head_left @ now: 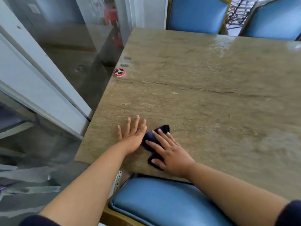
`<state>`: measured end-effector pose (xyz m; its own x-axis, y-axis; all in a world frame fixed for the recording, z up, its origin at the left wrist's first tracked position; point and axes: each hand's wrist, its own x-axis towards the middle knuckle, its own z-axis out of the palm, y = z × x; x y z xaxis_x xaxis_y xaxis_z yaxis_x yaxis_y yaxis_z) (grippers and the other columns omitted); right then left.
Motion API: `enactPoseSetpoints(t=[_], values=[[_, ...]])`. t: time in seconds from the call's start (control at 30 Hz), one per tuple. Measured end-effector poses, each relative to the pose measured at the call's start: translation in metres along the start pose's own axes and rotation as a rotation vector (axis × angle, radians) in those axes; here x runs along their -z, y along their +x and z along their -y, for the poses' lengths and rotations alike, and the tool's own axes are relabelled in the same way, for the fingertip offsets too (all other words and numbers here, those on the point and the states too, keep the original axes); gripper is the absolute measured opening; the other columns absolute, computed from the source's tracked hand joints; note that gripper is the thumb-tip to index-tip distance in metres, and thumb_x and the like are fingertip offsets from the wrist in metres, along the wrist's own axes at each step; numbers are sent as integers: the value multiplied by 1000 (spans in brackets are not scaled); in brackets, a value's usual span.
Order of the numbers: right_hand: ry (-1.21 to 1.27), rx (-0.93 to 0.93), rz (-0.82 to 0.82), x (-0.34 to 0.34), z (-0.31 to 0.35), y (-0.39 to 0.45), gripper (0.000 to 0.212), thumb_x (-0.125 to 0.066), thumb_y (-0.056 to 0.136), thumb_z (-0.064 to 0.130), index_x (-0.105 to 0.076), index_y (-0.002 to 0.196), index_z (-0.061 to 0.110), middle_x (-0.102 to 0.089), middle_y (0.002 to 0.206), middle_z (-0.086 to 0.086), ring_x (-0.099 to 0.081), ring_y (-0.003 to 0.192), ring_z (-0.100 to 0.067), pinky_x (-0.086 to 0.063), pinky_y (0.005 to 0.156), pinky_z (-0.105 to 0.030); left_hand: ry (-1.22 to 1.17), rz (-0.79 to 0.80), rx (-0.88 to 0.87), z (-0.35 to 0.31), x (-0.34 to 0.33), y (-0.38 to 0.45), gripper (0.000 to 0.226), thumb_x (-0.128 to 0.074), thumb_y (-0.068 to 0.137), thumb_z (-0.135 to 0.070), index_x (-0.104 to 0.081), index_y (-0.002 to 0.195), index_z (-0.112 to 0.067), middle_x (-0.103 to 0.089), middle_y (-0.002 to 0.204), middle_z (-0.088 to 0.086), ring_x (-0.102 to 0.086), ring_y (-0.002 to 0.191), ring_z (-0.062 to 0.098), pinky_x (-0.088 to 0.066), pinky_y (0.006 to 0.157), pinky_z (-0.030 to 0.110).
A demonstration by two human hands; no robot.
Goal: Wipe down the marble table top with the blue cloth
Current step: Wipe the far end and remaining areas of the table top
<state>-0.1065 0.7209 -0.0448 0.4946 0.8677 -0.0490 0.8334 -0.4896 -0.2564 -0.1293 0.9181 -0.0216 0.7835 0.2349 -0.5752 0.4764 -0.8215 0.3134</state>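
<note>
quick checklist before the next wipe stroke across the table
1. Cloth under the wiping hand: ok. The right hand lies flat on the blue cloth.
2. Cloth flat on the table: ok.
3. Left hand clear of the cloth: not ok, it lies flat right beside it, at its edge.
4. Path ahead clear: ok, except the red round button at the left edge.
5. Far end already wiped: cannot tell, there is only a shine there.

Blue padded chairs (193, 15) around; grey concrete floor (78, 69); white frame (40, 82) left.
</note>
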Motion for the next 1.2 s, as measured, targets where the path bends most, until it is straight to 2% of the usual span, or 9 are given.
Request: enactPoseSetpoints(t=[0.13, 0.3, 0.4, 0.5, 0.63, 0.77, 0.9, 1.1, 1.2], values=[[-82, 196, 35, 8, -37, -34, 56, -35, 96, 56, -29, 147, 34, -12, 160, 0, -2, 148, -18, -1, 119, -39, 50, -50, 97, -28, -6, -3, 56, 0, 97, -55, 20, 147, -39, 38, 151, -11, 37, 138, 23, 23, 106, 64], [-9, -512, -118, 22, -100, -72, 58, -21, 94, 59, -19, 148, 37, -7, 160, 5, 5, 147, -14, 9, 118, -31, 74, -116, 172, -69, -17, 1, 73, -15, 98, -55, 20, 150, -16, 38, 152, 7, 34, 140, 32, 12, 109, 68], [62, -770, -121, 23, -93, -86, 62, -22, 95, 58, -13, 150, 33, 2, 161, 1, 16, 145, -13, 14, 116, -31, 135, -122, -15, -84, -26, 9, 68, -18, 100, -50, 20, 150, -25, 40, 151, 1, 35, 140, 26, 13, 110, 66], [60, -547, -33, 22, -68, -102, 77, -11, 85, 76, -5, 151, 36, 12, 160, 0, 26, 142, -16, 13, 117, -38, 196, -113, -187, -107, -38, 14, 62, -18, 101, -47, 17, 150, -31, 39, 152, -6, 34, 141, 23, 13, 110, 66], [-66, -200, 131, 31, -89, -128, 79, -24, 85, 78, -5, 151, 39, 14, 159, 1, 23, 144, -18, 13, 117, -39, 196, -158, -219, -139, -53, 20, 54, -8, 100, -47, 14, 149, -39, 32, 154, -13, 30, 143, 19, 15, 109, 66], [9, -498, -31, 30, -124, -116, 78, -14, 82, 81, -12, 149, 41, 4, 160, 7, 18, 145, -13, 1, 119, -46, 228, -338, -159, -138, -70, 24, 52, -3, 99, -44, 16, 148, -43, 31, 154, -15, 25, 145, 16, 10, 111, 64], [83, -770, -171, 28, -129, -80, 78, -13, 82, 71, -19, 150, 32, -3, 161, 3, 11, 146, -15, 12, 117, -36, 230, -447, -161, -138, -79, 27, 52, -5, 99, -43, 12, 148, -44, 24, 157, -16, 20, 146, 15, 8, 113, 64], [36, -262, -153, 11, -100, -97, 53, -33, 97, 48, -35, 146, 27, -22, 158, 1, -7, 147, -19, -6, 119, -39, 96, -518, -201, -135, -79, 26, 53, -3, 97, -42, -15, 149, -47, 2, 159, -22, 9, 147, 5, 8, 116, 58], [54, -215, -150, 13, -113, -86, 49, -34, 99, 46, -37, 144, 28, -23, 157, 2, -9, 147, -18, -8, 120, -38, 11, -545, -221, -137, -75, 24, 57, 2, 97, -44, -25, 147, -46, -6, 158, -25, 7, 146, 1, 10, 117, 53]])
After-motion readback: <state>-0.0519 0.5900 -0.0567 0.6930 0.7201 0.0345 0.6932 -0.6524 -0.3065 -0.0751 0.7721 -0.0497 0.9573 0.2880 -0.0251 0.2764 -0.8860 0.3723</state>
